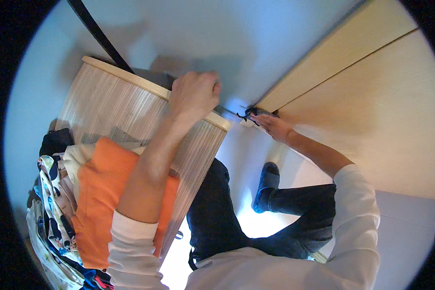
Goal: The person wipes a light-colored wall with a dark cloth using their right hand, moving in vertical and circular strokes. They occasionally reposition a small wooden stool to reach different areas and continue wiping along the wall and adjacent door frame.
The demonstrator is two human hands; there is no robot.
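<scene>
My left hand (195, 95), its fingers curled over, is at the wooden top edge of a ribbed, woven-look panel (127, 105); what lies under the fingers is hidden. Orange folded cloth (101, 203) lies beneath my left forearm. My right hand (272, 126) reaches low into the corner beside the light wooden cabinet (366, 108), its fingers at a small dark object (257, 111) with thin dark strands. Whether the fingers grip it cannot be told.
A pile of patterned and pale clothes (54, 217) lies at the left. A black pole (99, 36) slants behind the panel against the pale wall (203, 29). My slippered foot (268, 183) stands on the shiny floor.
</scene>
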